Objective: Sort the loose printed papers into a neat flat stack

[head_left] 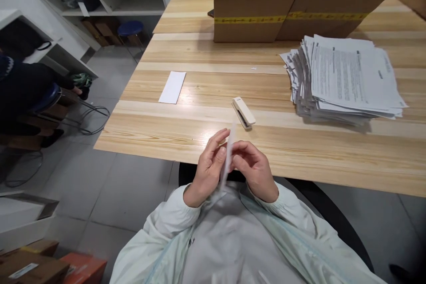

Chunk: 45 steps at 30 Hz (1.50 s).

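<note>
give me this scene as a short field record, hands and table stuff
left hand: pinches thin white folded paper, seen edge-on
right hand: grips the same paper
stapler: cream plastic stapler on light wooden table, untouched
stack: printed white sheets, far right
slip: white folded slip, left
boxes: brown cardboard boxes behind

We list a pale striped-grain wooden table (299, 151), a cream stapler (243, 112) and a white slip (172, 87). We note brown boxes (256, 13) banded with yellow tape (249, 20).
</note>
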Tool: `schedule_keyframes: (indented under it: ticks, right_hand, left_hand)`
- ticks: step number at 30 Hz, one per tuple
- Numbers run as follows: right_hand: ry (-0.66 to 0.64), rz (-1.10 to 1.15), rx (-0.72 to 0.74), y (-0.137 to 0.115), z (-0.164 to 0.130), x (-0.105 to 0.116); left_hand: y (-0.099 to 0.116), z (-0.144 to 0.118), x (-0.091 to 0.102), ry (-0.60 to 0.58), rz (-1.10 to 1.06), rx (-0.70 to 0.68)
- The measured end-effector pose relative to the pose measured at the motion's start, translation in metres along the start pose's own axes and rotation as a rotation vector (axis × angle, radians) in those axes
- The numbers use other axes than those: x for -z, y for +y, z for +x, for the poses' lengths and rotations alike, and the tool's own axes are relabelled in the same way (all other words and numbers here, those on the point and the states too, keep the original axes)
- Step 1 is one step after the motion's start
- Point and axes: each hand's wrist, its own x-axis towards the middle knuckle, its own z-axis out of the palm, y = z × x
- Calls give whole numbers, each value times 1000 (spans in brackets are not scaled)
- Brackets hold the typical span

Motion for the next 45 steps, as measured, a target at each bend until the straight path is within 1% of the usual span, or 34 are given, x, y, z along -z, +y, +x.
schedule_keyframes:
  ticks: [2,3,5,8,10,14,18,21,23,24,26,28,29,31,33,35,38,40,42,43,45]
  right_hand:
    - [24,-35,35,-3,6,-2]
    - [33,-48,61,-4,8,-3]
    - [14,-64,96,-4,12,-2]
    - [-43,-99,59,-2,16,1]
    - [-58,-116,26,-2,18,2]
    - [-66,-101,44,-4,19,5]
    - [-46,-110,44,-7,18,8]
    - [-37,-121,10,-9,15,10]
    - [-31,-123,-12,-9,12,11]
    - [-21,-133,-20,-8,10,12]
    - [16,-175,-20,-6,6,13]
    - [84,-216,-1,-4,3,13]
    - [131,-220,13,-4,1,13]
    - [241,-211,50,-5,-2,14]
    - [355,-235,117,-7,-4,17]
    - [442,-342,202,-11,-5,23]
    - [501,-567,290,-14,-6,34]
    - [508,-640,302,-12,-6,38]
    - [512,-650,309,-9,-6,36]
    - [518,-659,323,-7,-6,34]
    - [527,-702,372,-4,-6,26]
  left_hand:
    - [-3,1,-4,-54,48,-35]
    - [-4,2,-5,-65,74,-56]
    - [-7,3,-5,-77,78,-53]
    - [-9,4,-4,-60,59,-32]
    - [-10,4,-4,-54,34,-16]
    - [-10,4,-5,-65,5,-6]
    - [-9,4,-6,-81,-40,-10]
    - [-2,2,-3,-149,-108,30]
    - [3,2,0,-198,-178,96]
    - [5,2,1,-200,-221,137]
    - [8,3,4,-149,-305,231]
    - [8,4,6,-61,-369,314]
    - [8,5,7,-23,-391,338]
    - [8,6,9,27,-416,333]
    - [9,6,11,38,-426,293]
    - [11,6,13,25,-430,252]
    - [13,5,17,1,-414,222]
    - [12,4,18,26,-346,221]
    - [9,2,15,120,-221,163]
    - [7,1,13,194,-136,91]
    - [4,-1,7,352,51,-100]
